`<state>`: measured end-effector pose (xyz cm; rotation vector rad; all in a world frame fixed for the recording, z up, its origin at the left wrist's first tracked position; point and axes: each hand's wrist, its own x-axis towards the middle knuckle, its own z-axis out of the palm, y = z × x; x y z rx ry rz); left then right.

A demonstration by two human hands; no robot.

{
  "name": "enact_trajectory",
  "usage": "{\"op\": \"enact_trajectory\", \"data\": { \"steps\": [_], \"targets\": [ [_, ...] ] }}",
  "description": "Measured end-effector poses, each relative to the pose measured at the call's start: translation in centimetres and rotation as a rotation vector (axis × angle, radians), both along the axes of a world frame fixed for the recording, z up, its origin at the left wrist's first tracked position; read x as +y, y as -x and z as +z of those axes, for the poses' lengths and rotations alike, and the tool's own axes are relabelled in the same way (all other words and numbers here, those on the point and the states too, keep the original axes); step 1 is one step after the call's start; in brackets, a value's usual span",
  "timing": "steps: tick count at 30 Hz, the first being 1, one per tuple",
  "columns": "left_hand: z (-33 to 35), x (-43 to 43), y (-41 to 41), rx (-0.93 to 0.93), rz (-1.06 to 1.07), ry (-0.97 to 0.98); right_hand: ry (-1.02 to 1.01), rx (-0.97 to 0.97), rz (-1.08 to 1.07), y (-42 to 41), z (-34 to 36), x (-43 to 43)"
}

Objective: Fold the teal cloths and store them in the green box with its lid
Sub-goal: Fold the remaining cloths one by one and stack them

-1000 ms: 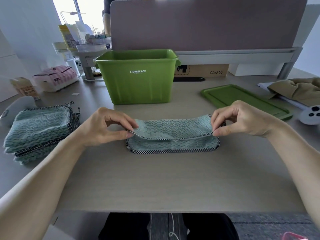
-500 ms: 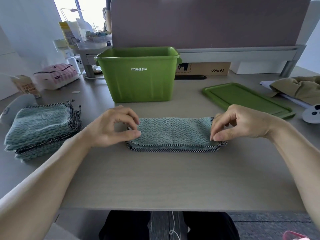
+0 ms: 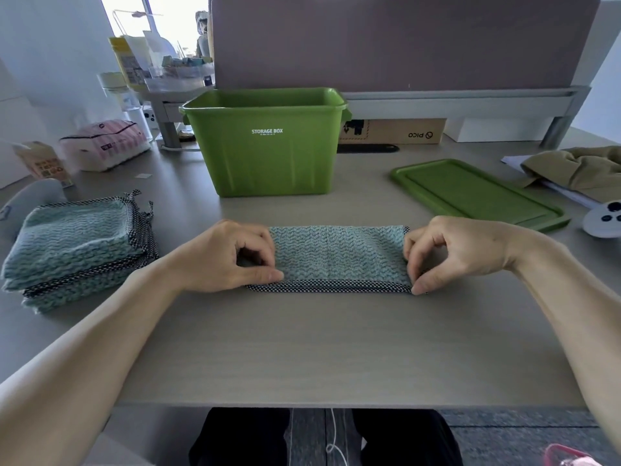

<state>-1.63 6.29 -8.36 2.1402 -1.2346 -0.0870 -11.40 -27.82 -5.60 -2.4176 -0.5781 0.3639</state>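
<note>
Teal cloth (image 3: pixel 339 255), folded strip, centre of desk (image 3: pixel 336 348), before green box (image 3: pixel 265 146). Left grip (image 3: pixel 228 257) and right grip (image 3: pixel 460 250) each pinch a near corner, likely squaring hems. Lid (image 3: pixel 477 193) lies off toward right edge: box open for loading.

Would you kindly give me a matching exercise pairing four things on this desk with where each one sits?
Things:
1. green box
2. green lid
3. stack of teal cloths
4. single teal cloth

Places:
A. pinched between left hand and right hand
B. flat on the desk, right side
C. piled at the left
D. upright and open, middle back

Pairs: 1-D, 2-B, 3-C, 4-A
</note>
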Motion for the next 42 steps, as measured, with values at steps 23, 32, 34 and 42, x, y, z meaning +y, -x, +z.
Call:
{"op": "enact_trajectory", "data": {
  "steps": [23, 32, 34, 42],
  "targets": [
    [-0.6, 0.0, -1.4, 0.190, 0.518, -0.015, 0.436, -0.266, -0.179, -1.2, -2.0, 4.6],
    [-0.4, -0.1, -1.3, 0.229, 0.558, -0.042, 0.564, -0.144, -0.184, -1.5, -3.3, 5.5],
    [-0.2, -0.5, -1.2, 0.281, 0.559, -0.050, 0.551, -0.135, -0.193, -1.6, -3.2, 5.5],
    [0.4, -0.8, -0.8, 0.430, 0.547, 0.047, 0.510, -0.153, -0.217, -1.8, -2.7, 6.1]
  ]
}}
